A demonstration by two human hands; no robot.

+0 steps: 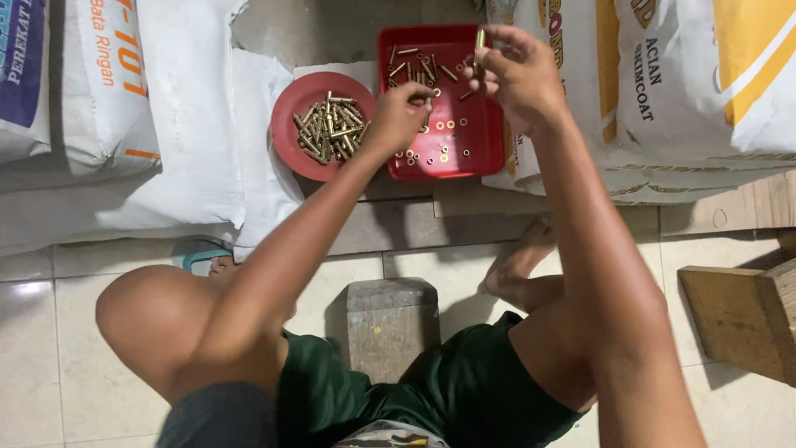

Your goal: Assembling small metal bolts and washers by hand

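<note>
Roughly midway — right hand [516, 76] pinches a brass piece [479, 39] at 12 o'clock over the red tray [479, 156]; left hand [398, 116] closed on a small part. Round plate [286, 112] at 9 o'clock holds a pile, loose pieces remain.

Even indoor light, soft shadows beneath the legs on the pale glossy floor tiles [33, 365], faint glare at left, slight motion blur.

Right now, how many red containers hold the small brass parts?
2: a round red plate beside the left hand, and a square red tray under the right hand.
</note>
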